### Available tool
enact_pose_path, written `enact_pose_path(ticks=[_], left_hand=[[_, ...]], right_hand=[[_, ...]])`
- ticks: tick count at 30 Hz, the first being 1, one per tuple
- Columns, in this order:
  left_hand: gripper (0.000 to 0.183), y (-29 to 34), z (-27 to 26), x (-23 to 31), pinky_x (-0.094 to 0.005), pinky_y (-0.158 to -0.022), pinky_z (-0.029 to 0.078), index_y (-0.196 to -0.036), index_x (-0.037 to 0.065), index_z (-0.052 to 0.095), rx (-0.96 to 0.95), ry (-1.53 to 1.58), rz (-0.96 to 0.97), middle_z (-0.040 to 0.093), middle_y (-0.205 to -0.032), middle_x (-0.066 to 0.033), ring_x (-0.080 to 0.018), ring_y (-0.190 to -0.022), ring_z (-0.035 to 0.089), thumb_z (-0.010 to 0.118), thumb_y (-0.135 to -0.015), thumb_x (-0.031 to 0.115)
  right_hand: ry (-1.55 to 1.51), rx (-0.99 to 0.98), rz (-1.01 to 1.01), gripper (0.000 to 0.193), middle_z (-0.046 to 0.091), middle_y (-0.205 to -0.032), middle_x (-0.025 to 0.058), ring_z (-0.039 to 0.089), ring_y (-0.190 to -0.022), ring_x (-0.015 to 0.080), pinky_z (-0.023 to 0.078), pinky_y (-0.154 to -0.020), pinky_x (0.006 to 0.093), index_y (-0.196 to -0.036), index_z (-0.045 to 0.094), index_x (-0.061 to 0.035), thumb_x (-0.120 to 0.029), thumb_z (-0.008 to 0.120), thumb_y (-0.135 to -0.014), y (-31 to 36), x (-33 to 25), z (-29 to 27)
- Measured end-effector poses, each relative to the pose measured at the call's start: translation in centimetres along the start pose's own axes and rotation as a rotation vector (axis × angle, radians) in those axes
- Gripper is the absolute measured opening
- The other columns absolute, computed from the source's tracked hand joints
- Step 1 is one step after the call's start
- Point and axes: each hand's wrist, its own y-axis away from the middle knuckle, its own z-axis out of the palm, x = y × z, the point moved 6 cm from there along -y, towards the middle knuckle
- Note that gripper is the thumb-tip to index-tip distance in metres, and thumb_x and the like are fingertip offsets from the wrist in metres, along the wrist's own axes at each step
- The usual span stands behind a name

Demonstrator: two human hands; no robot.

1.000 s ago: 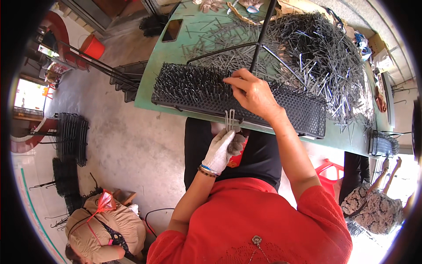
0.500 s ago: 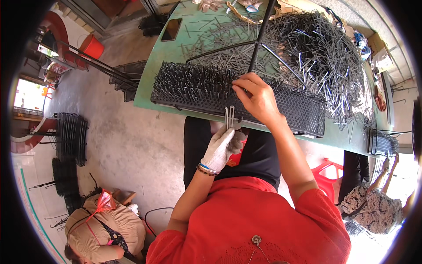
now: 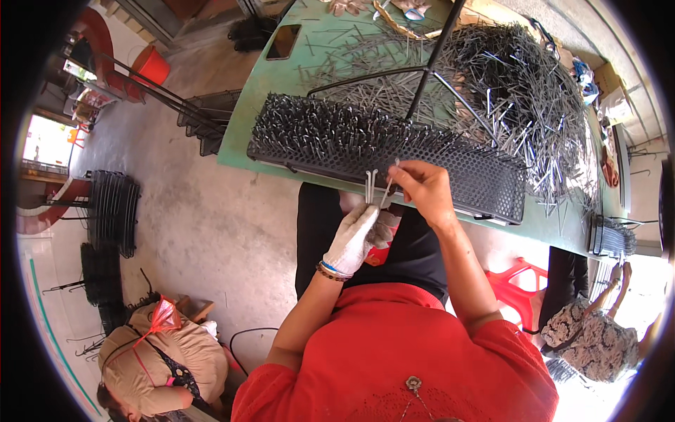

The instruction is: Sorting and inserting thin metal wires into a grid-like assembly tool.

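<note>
My left hand (image 3: 351, 238), in a whitish glove, is closed around a few thin metal pins (image 3: 370, 186) that stick up from its fingers. Just to the right, my bare right hand (image 3: 429, 190) pinches a single thin metal pin (image 3: 387, 193), its lower end close to the left fingertips. Beyond both hands lies a long black perforated rack (image 3: 485, 184) along the table's near edge. Upright dark pins (image 3: 316, 130) crowd its left and middle holes, while bare holes show toward the right. A red object (image 3: 380, 252) is partly hidden behind the glove.
On the green table (image 3: 246, 116) a large heap of loose dark pins (image 3: 520, 91) spreads behind the rack. A black metal frame (image 3: 429, 68) rises over it. A phone (image 3: 283, 42) lies at the far left corner. Other people sit at lower left and right, near a red stool (image 3: 517, 292).
My right hand has come back from the rack toward the left hand and now pinches a pin beside it. The left hand has hardly moved; the view has shifted slightly.
</note>
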Motion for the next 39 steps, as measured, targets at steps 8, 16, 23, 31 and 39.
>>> enact_pose_path(ticks=[8,16,23,31,39], left_hand=[[0.027,1.0,-2.2,1.1,-0.0168,-0.042,0.040,-0.121,0.007,0.053,0.089,-0.068,0.038,0.061,-0.076,-0.0014,-0.0056,-0.053,0.055,0.049,-0.100,0.025],[0.025,1.5,-3.0,1.1,-0.0178,-0.041,0.028,-0.120,0.009,0.052,0.080,-0.063,0.013,0.053,-0.068,0.0034,-0.0022,-0.047,0.040,0.049,-0.101,0.025],[0.022,1.3,-3.0,1.2,-0.0169,-0.042,0.026,-0.116,0.007,0.054,0.082,0.004,0.005,0.057,-0.075,0.0021,-0.0012,-0.050,0.039,0.047,-0.101,0.023],[0.016,1.4,-3.8,1.4,-0.0169,-0.044,0.033,-0.107,0.007,0.056,0.084,0.054,0.017,0.059,-0.074,0.0012,-0.0019,-0.052,0.045,0.050,-0.100,0.020],[0.016,1.5,-3.6,1.7,-0.0171,-0.044,0.033,-0.105,0.006,0.056,0.064,0.095,0.020,0.061,-0.076,-0.0003,-0.0025,-0.052,0.046,0.050,-0.100,0.020]], right_hand=[[0.194,0.246,-0.563,0.027,0.069,-0.083,0.0017,0.053,-0.061,0.0016,0.045,-0.053,0.0189,-0.111,0.065,-0.0037,-0.007,0.072,-0.086,-1.7,-6.2,4.8],[0.316,0.229,-0.628,0.028,0.070,-0.085,0.0064,0.057,-0.060,0.0057,0.048,-0.056,0.0212,-0.111,0.065,-0.0047,-0.006,0.072,-0.084,-4.3,-5.2,7.9],[0.453,0.259,-0.798,0.023,0.070,-0.080,0.0072,0.060,-0.057,0.0103,0.049,-0.052,0.0234,-0.106,0.067,-0.0062,-0.007,0.073,-0.083,-3.7,-5.3,8.6],[0.630,0.324,-0.908,0.018,0.067,-0.071,0.0027,0.055,-0.051,0.0162,0.043,-0.057,0.0298,-0.095,0.070,-0.0091,-0.009,0.075,-0.078,-2.7,-6.9,8.8],[0.630,0.263,-0.873,0.015,0.067,-0.072,0.0052,0.057,-0.053,0.0193,0.044,-0.057,0.0310,-0.094,0.070,-0.0084,-0.009,0.074,-0.080,-2.4,-7.0,9.0]])
